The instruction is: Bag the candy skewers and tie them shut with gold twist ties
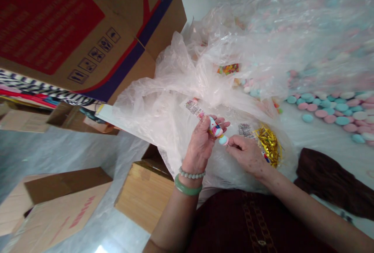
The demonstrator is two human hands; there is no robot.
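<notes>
My left hand [204, 136], with a beaded bracelet and a green bangle at the wrist, is closed around a small colourful figure [215, 128] with a printed label strip [193, 107] beside it. A light blue round piece [223, 140] hangs at the figure's lower end. The fingers of my right hand [244, 153] are pinched together at the edge of this round piece. Under both hands lies crumpled clear plastic [172, 116]. Gold tinsel [269, 144] sits inside the plastic just right of my right hand, near another printed label [246, 130].
A large printed carton [125, 15] stands at the upper left. Many pink, blue and white discs [330, 112] are spread on the right under and beside plastic. Dark brown cloth [330, 179] lies at the right edge. Open cardboard boxes [70, 206] stand on the floor at left.
</notes>
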